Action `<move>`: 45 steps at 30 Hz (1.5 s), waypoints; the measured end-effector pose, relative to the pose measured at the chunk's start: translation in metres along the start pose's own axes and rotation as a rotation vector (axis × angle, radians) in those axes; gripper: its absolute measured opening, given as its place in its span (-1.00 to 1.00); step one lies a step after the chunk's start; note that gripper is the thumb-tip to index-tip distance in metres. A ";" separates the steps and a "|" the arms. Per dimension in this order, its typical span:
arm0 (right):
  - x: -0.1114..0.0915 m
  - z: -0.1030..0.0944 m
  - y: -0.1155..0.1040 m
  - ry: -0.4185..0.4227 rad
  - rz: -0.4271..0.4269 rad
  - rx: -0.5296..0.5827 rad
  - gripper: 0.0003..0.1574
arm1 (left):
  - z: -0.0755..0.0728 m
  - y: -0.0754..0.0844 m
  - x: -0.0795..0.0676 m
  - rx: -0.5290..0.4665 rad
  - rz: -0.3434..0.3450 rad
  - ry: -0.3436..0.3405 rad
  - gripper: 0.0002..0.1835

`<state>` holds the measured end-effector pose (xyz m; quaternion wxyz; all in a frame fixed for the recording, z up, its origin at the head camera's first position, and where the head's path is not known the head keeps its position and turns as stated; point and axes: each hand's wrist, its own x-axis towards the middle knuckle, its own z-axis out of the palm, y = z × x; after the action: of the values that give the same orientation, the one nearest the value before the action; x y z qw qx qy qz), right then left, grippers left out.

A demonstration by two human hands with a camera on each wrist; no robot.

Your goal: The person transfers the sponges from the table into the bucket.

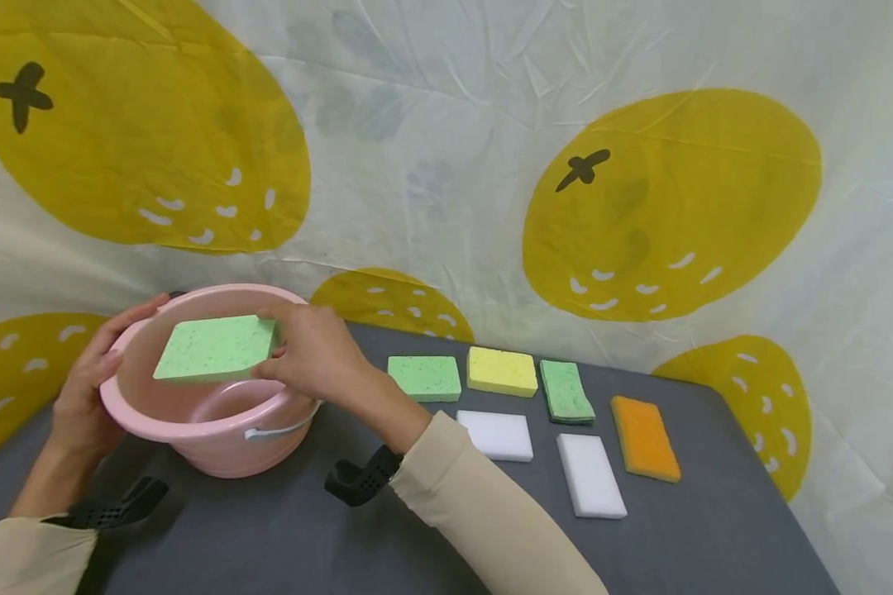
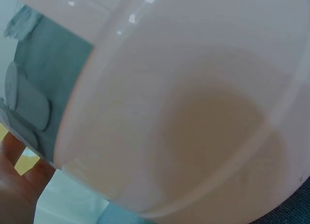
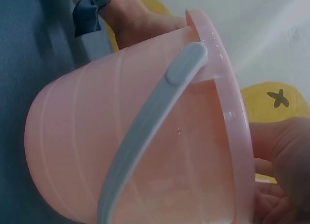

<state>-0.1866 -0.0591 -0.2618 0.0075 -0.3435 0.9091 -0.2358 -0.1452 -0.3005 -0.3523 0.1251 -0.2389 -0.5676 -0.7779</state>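
A pink bucket [image 1: 241, 450] stands at the left of the table, tilted slightly in the head view. My left hand [image 1: 93, 388] grips its rim from the left side, thumb over the edge. Above the bucket's mouth, a light green sponge [image 1: 212, 347] is pinched by its right end between the thumb and fingers of my right hand [image 1: 312, 347]. In the right wrist view, the right hand [image 3: 288, 166] is beyond the rim, and the bucket hides the sponge. A pale grey handle [image 3: 150, 117] hangs down the bucket's side.
Right of the bucket lie two more green sponges [image 1: 424, 378] [image 1: 567, 392], a yellow sponge [image 1: 502, 372], two white sponges [image 1: 495, 435] [image 1: 591, 476] and an orange sponge [image 1: 646, 438]. A fruit-printed curtain [image 1: 446, 165] hangs behind the dark grey table [image 1: 714, 545].
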 end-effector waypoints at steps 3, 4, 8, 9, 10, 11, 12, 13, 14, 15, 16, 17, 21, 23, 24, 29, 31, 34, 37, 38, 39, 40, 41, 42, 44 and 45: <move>0.001 0.002 0.001 -0.006 -0.028 0.024 -0.23 | 0.001 -0.001 0.001 -0.001 -0.003 -0.003 -0.42; 0.001 0.003 0.000 -0.009 -0.032 0.031 -0.24 | 0.001 -0.001 0.002 -0.003 -0.003 -0.003 -0.42; 0.002 0.004 -0.001 -0.013 -0.043 0.031 -0.27 | 0.001 -0.002 0.002 -0.004 0.007 -0.004 -0.42; 0.002 0.005 -0.001 -0.014 -0.042 0.027 -0.27 | 0.001 -0.002 0.002 -0.002 0.007 -0.003 -0.42; 0.003 0.005 -0.001 -0.013 -0.042 0.024 -0.29 | 0.001 -0.002 0.002 0.002 0.008 -0.001 -0.42; 0.003 0.006 -0.001 -0.013 -0.044 0.020 -0.30 | 0.001 -0.002 0.002 0.007 0.009 0.001 -0.42; 0.003 0.007 -0.002 -0.013 -0.045 0.015 -0.31 | 0.001 -0.002 0.002 0.012 0.008 0.003 -0.42; 0.004 0.007 -0.002 -0.012 -0.049 0.005 -0.32 | 0.001 -0.003 0.002 0.013 0.009 0.003 -0.42; 0.004 0.008 -0.003 -0.011 -0.053 -0.003 -0.33 | 0.001 -0.003 0.002 0.017 0.011 0.004 -0.42; 0.004 0.009 -0.003 -0.009 -0.060 -0.011 -0.34 | 0.000 -0.003 0.001 0.016 0.012 0.001 -0.42; 0.005 0.010 -0.004 -0.007 -0.064 -0.018 -0.35 | 0.000 -0.003 0.001 0.015 0.015 0.000 -0.42; 0.005 0.011 -0.004 -0.006 -0.069 -0.028 -0.35 | 0.000 -0.004 0.000 0.012 0.019 -0.003 -0.41; 0.006 0.013 -0.006 -0.003 -0.062 -0.067 -0.36 | 0.000 -0.004 -0.001 0.015 0.022 0.002 -0.41; 0.007 0.013 -0.007 -0.004 -0.053 -0.080 -0.36 | 0.000 -0.004 -0.002 0.017 0.020 0.007 -0.41; 0.007 0.013 -0.007 -0.008 -0.048 -0.086 -0.36 | 0.001 -0.004 -0.002 0.020 0.018 0.010 -0.42; 0.008 0.013 -0.009 -0.042 -0.058 -0.083 -0.35 | 0.000 -0.003 -0.001 0.013 0.006 0.012 -0.41; 0.009 0.013 -0.011 -0.060 -0.068 -0.078 -0.35 | 0.000 -0.003 -0.001 0.008 0.000 0.012 -0.41; 0.011 0.011 -0.011 -0.077 -0.101 -0.098 -0.35 | -0.002 -0.003 -0.001 0.006 -0.015 0.007 -0.41; 0.013 0.009 -0.010 -0.102 -0.131 -0.139 -0.38 | -0.002 -0.003 -0.001 0.011 -0.027 0.001 -0.40; 0.014 0.008 -0.010 -0.115 -0.142 -0.154 -0.40 | -0.002 -0.003 -0.001 0.008 -0.028 -0.002 -0.40; 0.014 0.008 -0.010 -0.116 -0.153 -0.158 -0.44 | -0.002 -0.002 -0.001 0.004 -0.030 -0.004 -0.40; 0.015 0.007 -0.010 -0.116 -0.164 -0.158 -0.48 | -0.002 -0.002 -0.001 0.001 -0.035 -0.002 -0.40; 0.015 0.007 -0.010 -0.119 -0.167 -0.176 -0.50 | -0.002 -0.001 -0.001 -0.002 -0.038 0.001 -0.40; 0.016 0.006 -0.011 -0.122 -0.173 -0.193 -0.50 | -0.002 -0.001 -0.001 -0.007 -0.043 0.003 -0.40; 0.016 0.006 -0.011 -0.115 -0.189 -0.228 -0.50 | -0.002 -0.001 -0.001 -0.017 -0.051 0.003 -0.41; 0.015 0.005 -0.011 -0.103 -0.196 -0.240 -0.50 | -0.001 -0.001 0.000 -0.017 -0.058 0.005 -0.41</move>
<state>-0.1905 -0.0780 -0.2597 -0.0098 -0.4405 0.8913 -0.1069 -0.1458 -0.3016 -0.3533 0.1020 -0.2216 -0.5672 -0.7866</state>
